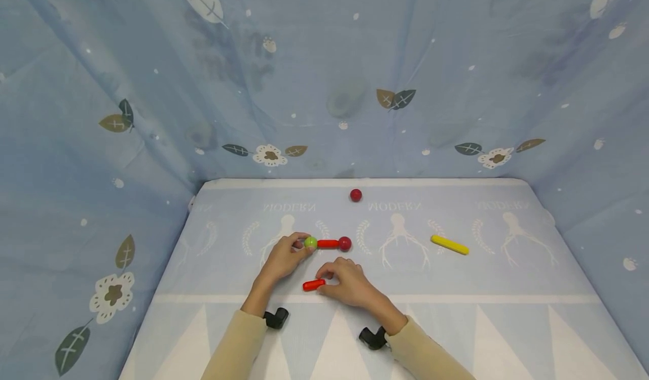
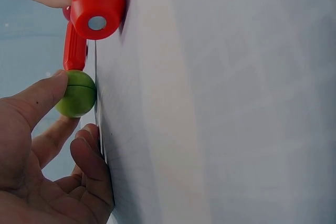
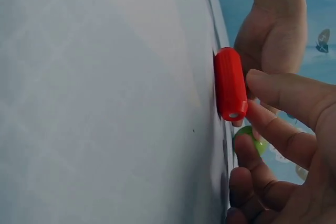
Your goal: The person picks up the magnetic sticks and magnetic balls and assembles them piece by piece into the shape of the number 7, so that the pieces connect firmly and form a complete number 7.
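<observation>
The person's left hand (image 1: 285,256) pinches a green ball (image 1: 311,243) between thumb and fingers, set narrowly apart by its width. The ball sits on the bench (image 1: 203,278), left of centre and touching one end of a red rod (image 1: 328,244); a dark red ball (image 1: 345,244) touches the rod's other end, so the three form a row from left to right.

Nearer the person, the right hand (image 1: 347,284) has its thumb and index finger closed in on the right end of a second red rod (image 1: 311,285), which shows a round silvery spot (image 2: 97,23) on its end face. This rod is at the bench surface, slightly tilted across it; whether its whole length touches cannot be told.

Another red ball (image 1: 356,195) rests alone near the bench's far edge, and a yellow rod (image 1: 449,245) lies at a slant well to the right. Blue patterned cloth (image 1: 324,59) hangs behind the bench.
</observation>
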The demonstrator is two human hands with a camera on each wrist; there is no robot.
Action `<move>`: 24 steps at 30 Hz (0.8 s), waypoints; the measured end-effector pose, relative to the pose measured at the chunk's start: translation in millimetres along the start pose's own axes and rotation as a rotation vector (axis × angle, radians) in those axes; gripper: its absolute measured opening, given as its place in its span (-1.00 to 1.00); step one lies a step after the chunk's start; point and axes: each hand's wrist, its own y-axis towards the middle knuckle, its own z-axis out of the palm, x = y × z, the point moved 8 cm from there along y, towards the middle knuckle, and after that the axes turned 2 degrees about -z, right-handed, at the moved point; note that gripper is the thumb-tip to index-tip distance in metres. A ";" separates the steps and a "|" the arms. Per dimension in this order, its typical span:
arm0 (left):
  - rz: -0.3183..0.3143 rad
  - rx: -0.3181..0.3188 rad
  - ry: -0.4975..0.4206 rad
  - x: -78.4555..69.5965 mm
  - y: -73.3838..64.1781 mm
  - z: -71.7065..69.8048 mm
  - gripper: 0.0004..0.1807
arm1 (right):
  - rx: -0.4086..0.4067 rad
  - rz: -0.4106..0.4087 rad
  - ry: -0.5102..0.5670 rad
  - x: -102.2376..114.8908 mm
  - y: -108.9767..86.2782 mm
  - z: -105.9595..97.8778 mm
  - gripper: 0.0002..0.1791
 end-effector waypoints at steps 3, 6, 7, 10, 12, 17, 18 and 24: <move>-0.001 -0.001 0.005 0.5 -0.1 0.4 -0.58 | -0.031 0.007 0.042 -0.6 -4.0 -8.5 -0.82; -0.008 -0.001 0.008 0.5 -0.4 0.4 -0.58 | -0.067 0.017 0.099 -2.3 -9.2 -20.2 -0.81; -0.010 0.001 0.007 0.5 -0.5 0.5 -0.58 | -0.079 0.025 0.119 -3.1 -11.3 -24.5 -0.80; -0.020 0.003 -0.001 0.1 -0.6 0.4 -0.58 | -0.116 0.032 0.167 -5.4 -17.8 -37.9 -0.78; -0.024 0.005 -0.006 -0.1 -0.6 0.4 -0.58 | -0.140 0.040 0.185 -7.9 -22.4 -46.7 -0.77; -0.018 0.007 -0.003 -0.9 -0.4 0.6 -0.58 | -0.194 0.092 0.171 -20.6 -34.0 -66.4 -0.76; -0.015 0.006 -0.002 -0.9 -0.4 0.5 -0.58 | -0.205 0.103 0.171 -23.6 -36.2 -70.3 -0.75; -0.009 0.011 -0.007 -1.3 -0.5 0.4 -0.58 | -0.262 0.154 0.172 -40.2 -51.8 -94.1 -0.73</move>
